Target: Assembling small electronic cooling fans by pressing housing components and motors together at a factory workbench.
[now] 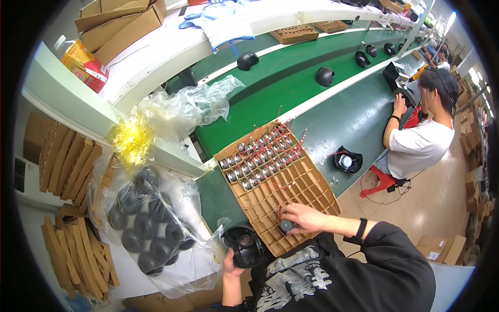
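The left hand [231, 264] grips a black, rounded housing [244, 250], hollow side up, its long axis unclear. The right hand [304, 218] grasps a small, dark, round part [286, 226], somewhat blurred.

Ceiling lights [451, 20] at upper right lit my bench brightly; glare paled its green top [358, 112], my right hand [303, 217] looked slightly blurred, and straight lines bowed toward the black rim.

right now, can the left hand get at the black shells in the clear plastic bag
Probably not straight away: the left hand is beside them, but it already holds a black housing, and the clear plastic bag appears to cover the black shells.
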A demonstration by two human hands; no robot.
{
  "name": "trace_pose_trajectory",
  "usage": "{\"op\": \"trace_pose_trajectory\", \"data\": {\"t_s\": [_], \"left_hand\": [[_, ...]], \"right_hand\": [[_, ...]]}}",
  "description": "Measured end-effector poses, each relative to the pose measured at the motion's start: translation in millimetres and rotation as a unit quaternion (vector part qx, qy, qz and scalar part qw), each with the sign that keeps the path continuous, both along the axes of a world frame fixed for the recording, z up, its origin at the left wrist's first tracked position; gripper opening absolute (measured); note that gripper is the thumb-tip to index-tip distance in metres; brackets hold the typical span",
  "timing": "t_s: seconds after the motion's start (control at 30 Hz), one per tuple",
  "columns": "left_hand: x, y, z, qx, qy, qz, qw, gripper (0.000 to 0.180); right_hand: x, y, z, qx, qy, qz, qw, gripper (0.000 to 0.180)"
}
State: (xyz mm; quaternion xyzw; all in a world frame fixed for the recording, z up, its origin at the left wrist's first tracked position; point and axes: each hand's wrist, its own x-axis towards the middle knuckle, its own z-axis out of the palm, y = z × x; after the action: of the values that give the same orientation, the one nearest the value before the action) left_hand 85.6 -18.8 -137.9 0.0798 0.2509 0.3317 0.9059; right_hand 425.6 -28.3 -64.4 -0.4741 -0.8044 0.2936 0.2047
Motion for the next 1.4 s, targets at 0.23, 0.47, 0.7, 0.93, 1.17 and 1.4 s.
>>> {"op": "trace_pose_trajectory", "data": {"t_s": [0.23, 0.47, 0.7, 0.93, 1.17, 1.4], "left_hand": [[8.5, 0.4, 18.8, -0.037, -0.003, 0.034, 0.999, 0.062], [4.5, 4.2, 15.2, -0.064, -0.036, 0.059, 0.996, 0.054], [3.3, 4.4, 8.6, -0.037, 0.017, 0.078, 0.996, 0.070], [9.2, 12.8, 13.0, -0.033, -0.031, 0.034, 0.998, 0.064], [24.1, 29.6, 13.4, -0.012, -0.021, 0.023, 0.999, 0.072], [55.7, 36.9, 32.1, -0.039, -0.042, 0.041, 0.998, 0.068]], "right_hand": [[-35.9, -31.9, 34.0, -0.417, 0.504, -0.048, 0.755, 0.039], [-10.4, -32.2, -22.3, -0.471, 0.616, -0.273, 0.570, 0.033], [9.3, -16.9, -32.6, -0.538, 0.673, -0.212, 0.461, 0.037], [11.7, -8.6, -28.0, -0.512, 0.664, -0.095, 0.536, 0.047], [20.4, 5.3, -10.0, -0.463, 0.684, -0.099, 0.555, 0.055], [13.1, 21.9, -9.0, -0.379, 0.663, -0.156, 0.626, 0.048]]}}
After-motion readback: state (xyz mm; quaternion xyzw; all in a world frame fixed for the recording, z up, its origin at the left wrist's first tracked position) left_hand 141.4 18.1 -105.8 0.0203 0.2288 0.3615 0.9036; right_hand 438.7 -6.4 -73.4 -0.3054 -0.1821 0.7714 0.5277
